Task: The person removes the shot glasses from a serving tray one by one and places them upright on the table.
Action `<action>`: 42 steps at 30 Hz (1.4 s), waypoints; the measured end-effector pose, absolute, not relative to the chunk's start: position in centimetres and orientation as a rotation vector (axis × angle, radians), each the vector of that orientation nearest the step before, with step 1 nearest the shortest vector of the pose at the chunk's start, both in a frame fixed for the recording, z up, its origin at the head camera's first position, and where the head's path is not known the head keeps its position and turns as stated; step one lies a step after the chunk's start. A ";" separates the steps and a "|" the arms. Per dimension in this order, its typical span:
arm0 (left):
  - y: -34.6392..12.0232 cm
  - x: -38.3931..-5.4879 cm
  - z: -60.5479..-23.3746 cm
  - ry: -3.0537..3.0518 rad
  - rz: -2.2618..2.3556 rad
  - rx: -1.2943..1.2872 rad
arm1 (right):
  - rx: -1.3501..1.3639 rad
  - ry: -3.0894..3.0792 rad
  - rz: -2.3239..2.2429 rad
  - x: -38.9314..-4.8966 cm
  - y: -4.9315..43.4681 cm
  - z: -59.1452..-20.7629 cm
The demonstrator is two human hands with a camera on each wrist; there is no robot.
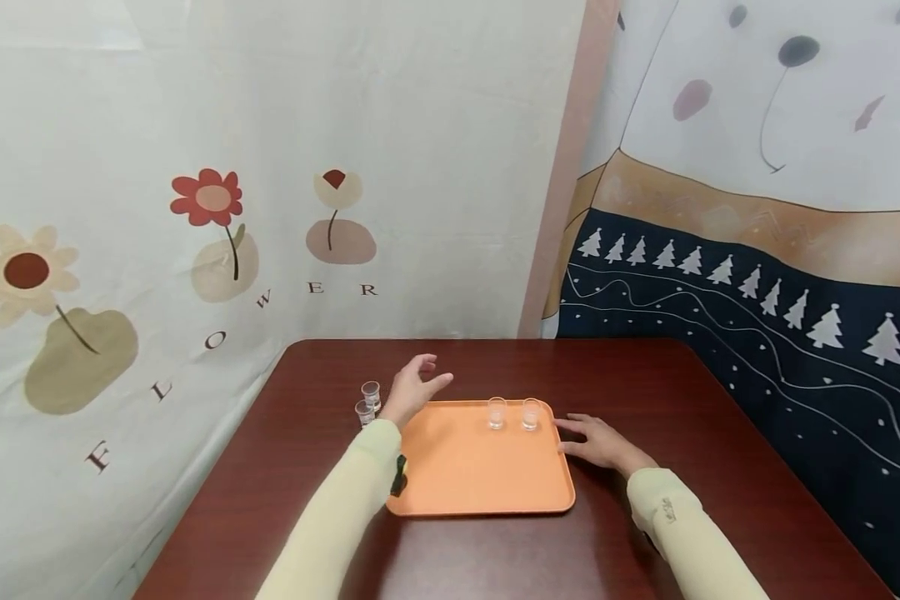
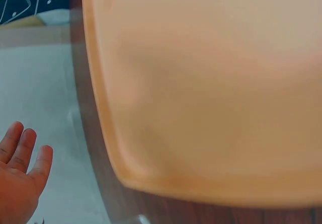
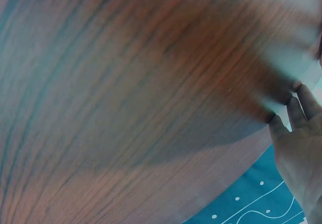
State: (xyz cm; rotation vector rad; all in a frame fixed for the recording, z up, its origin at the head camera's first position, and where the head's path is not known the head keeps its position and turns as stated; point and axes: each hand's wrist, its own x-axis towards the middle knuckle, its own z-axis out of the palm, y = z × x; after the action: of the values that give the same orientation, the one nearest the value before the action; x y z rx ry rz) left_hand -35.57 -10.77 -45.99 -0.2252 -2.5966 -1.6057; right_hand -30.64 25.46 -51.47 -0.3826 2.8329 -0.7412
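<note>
An orange tray (image 1: 487, 467) lies on the table. Two small clear shot glasses stand near its back right corner, one glass (image 1: 497, 414) to the left of the other glass (image 1: 531, 415). My left hand (image 1: 414, 392) hovers by the tray's back left corner, fingers spread and nothing held; the left wrist view shows this hand (image 2: 22, 178) with loose fingers beside the tray rim (image 2: 98, 93). Just left of it are two more glasses, a rear glass (image 1: 371, 393) and a front glass (image 1: 364, 412), partly behind my wrist. My right hand (image 1: 600, 442) has its fingertips at the tray's right edge, contact unclear.
The dark red wooden table (image 1: 480, 558) carries everything. Behind it hangs a pale curtain (image 1: 450, 167) with printed flowers, and on the right a navy cloth (image 1: 757, 367) with white trees.
</note>
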 end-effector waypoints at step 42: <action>-2.5 -34.5 -50.2 -2.823 -1.510 -0.478 | -0.403 2.824 -0.760 -30.5 25.4 -51.1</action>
State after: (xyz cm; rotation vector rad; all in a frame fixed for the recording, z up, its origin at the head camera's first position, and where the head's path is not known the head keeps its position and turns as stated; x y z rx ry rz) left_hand -34.46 -2.50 -50.21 -0.4783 -2.8234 -1.5104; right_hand -30.50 25.42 -51.13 -0.4033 2.8243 -0.7602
